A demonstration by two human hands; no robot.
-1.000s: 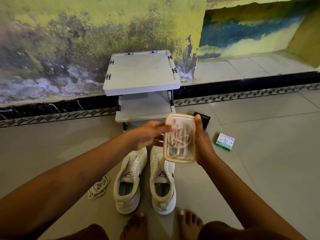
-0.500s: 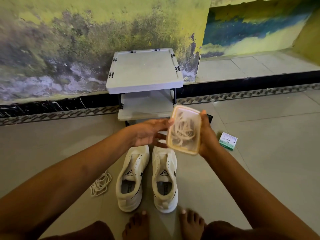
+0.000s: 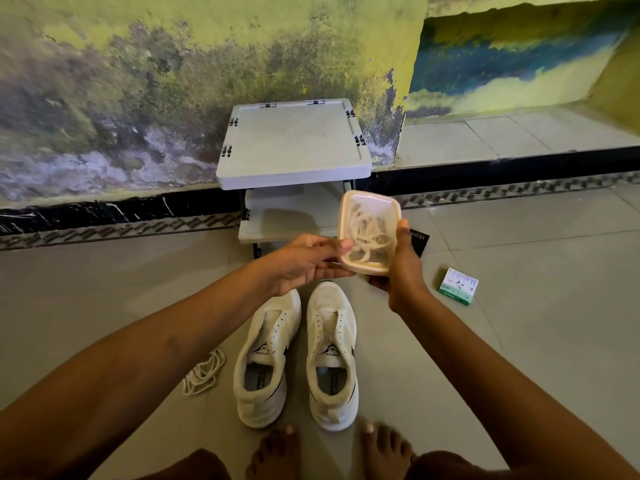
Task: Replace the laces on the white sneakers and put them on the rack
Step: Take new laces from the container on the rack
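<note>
Two white sneakers without laces stand side by side on the floor, the left one (image 3: pixel 265 358) and the right one (image 3: pixel 331 355), toes toward the wall. Above them I hold a clear plastic container (image 3: pixel 369 233) with coiled laces inside. My right hand (image 3: pixel 401 271) grips its right side from below. My left hand (image 3: pixel 304 261) holds its left edge, thumb on the lid corner. A bundle of loose white laces (image 3: pixel 204 374) lies on the floor left of the shoes. The grey two-tier rack (image 3: pixel 294 143) stands against the wall.
A small green-and-white box (image 3: pixel 458 286) lies on the tiles to the right. A black card (image 3: pixel 419 239) sits partly hidden behind my right hand. My bare feet (image 3: pixel 277 452) are just behind the sneakers. A raised tiled ledge runs at the back right.
The container has been lifted higher and tilted, moving slightly right toward the rack's lower shelf. Both hands stay on it.
</note>
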